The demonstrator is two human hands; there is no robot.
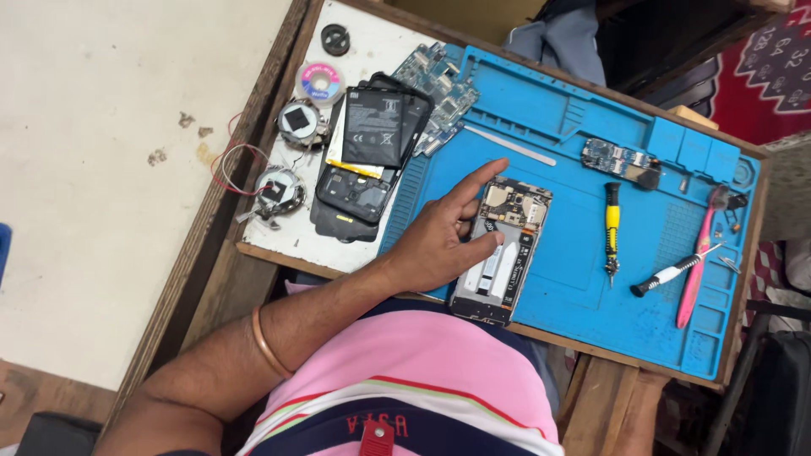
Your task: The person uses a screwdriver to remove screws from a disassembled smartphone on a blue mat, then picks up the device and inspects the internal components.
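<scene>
1. You are resting your left hand (439, 241) on the opened phone (503, 249), fingers spread and pressing its left side, not clamped around it.
2. The phone is lying on the blue mat (549, 135), near the desk's front edge.
3. Your right hand is not showing.
4. The back is already off and the battery bay is looking empty; the boards inside are remaining.
5. The yellow screwdriver (612, 228) and pink toothbrush (699, 257) are lying untouched toward the right edge.
</scene>
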